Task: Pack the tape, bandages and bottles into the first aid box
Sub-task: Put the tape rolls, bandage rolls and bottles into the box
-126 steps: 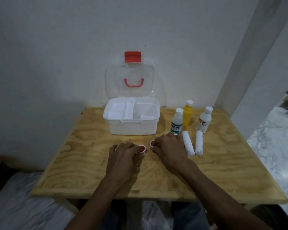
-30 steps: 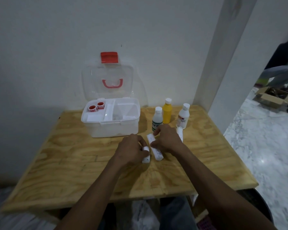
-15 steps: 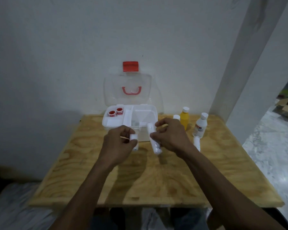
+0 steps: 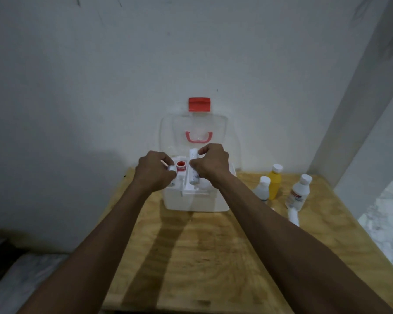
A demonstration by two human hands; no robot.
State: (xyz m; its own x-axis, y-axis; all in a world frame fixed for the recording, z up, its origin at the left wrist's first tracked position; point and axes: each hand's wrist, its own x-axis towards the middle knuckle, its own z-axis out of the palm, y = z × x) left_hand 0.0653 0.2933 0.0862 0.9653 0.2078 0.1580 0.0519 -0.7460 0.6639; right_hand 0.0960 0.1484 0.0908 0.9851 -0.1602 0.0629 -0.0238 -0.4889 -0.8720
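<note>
The white first aid box (image 4: 195, 201) stands open at the table's back, its clear lid (image 4: 194, 130) leaning on the wall. My left hand (image 4: 153, 172) holds a white bandage roll (image 4: 172, 175) over the box's left compartment. My right hand (image 4: 210, 166) grips a longer bandage roll (image 4: 193, 168) upright over the middle of the tray. A red-cored tape roll (image 4: 181, 165) sits in the back left compartment. Three bottles stand to the right: a white one (image 4: 262, 189), a yellow one (image 4: 274, 182) and a white labelled one (image 4: 297, 193). Another bandage roll (image 4: 293, 216) lies in front of them.
The plywood table (image 4: 202, 257) ends at the wall behind and at a white pillar (image 4: 361, 109) on the right. Marble floor (image 4: 390, 211) shows past the right edge. My forearms stretch across the table's middle.
Both hands lifted the two bandage rolls off the table and carried them forward over the open box. The tape rolls went into the box before that.
</note>
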